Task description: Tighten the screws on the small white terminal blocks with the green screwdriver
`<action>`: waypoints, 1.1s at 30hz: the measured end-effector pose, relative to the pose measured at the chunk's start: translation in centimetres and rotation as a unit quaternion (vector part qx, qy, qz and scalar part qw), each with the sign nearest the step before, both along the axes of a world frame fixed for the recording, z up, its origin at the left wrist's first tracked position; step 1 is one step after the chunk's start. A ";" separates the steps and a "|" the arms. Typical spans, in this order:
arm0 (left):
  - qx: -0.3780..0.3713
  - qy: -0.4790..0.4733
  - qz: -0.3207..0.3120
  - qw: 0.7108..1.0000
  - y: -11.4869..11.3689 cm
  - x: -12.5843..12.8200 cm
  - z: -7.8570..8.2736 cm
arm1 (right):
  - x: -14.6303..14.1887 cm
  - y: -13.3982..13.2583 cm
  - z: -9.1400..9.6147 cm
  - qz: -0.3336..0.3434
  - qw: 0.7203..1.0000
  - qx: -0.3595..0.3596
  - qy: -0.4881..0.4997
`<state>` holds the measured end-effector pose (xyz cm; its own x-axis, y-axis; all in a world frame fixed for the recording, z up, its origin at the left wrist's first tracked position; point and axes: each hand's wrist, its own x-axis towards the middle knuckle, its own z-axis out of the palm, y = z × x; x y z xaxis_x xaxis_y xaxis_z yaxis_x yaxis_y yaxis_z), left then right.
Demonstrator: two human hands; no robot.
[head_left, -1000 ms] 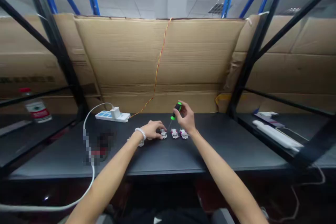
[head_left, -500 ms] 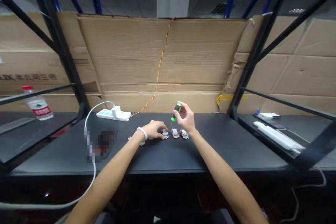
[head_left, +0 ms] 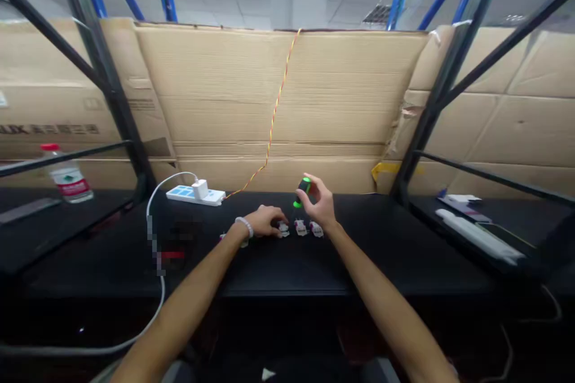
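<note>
Head view: the right hand (head_left: 321, 206) is raised above the desk (head_left: 404, 251), near the middle of its far edge. Its fingers (head_left: 315, 187) are clamped on the black-and-green handle of a screwdriver (head_left: 301, 191). The handle tilts, top end toward the fingers and green collar lower and to the left. The shaft is too thin to trace.

Three small white parts lie in a row on the desk below the screwdriver:
- The left part (head_left: 283, 229) is touched by the left hand (head_left: 264, 220). The fingers (head_left: 275, 218) lie together over it; whether they pinch it cannot be told.
- The middle part (head_left: 300, 227) lies just beside the right hand.
- The right part (head_left: 316, 229) lies under the right wrist.

A power strip (head_left: 194, 194) lies at the far edge toward the left corner. A twisted wire (head_left: 275, 111) hangs down the cardboard (head_left: 350, 102) behind.
</note>
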<state>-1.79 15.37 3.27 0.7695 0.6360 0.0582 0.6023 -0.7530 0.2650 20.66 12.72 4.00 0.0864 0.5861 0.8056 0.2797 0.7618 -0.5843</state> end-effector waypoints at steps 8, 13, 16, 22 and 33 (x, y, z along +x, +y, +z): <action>0.001 -0.005 0.003 1.000 0.1 -0.1 -0.4 | -0.4 -0.5 0.3 0.083 0.996 0.001 -0.016; 0.000 -0.012 0.016 1.000 0.1 0.0 -0.5 | -0.6 -0.3 0.5 0.033 0.999 0.031 0.010; -0.007 -0.005 0.020 1.000 0.0 0.1 -0.4 | -0.9 0.0 0.7 0.020 0.999 0.037 0.024; -0.013 -0.008 0.027 1.000 0.1 0.2 -0.4 | -1.1 -0.4 0.7 0.070 0.997 0.030 -0.007; -0.013 -0.018 0.021 1.000 0.3 0.1 -0.7 | -1.1 -0.4 0.5 0.060 0.997 0.036 -0.031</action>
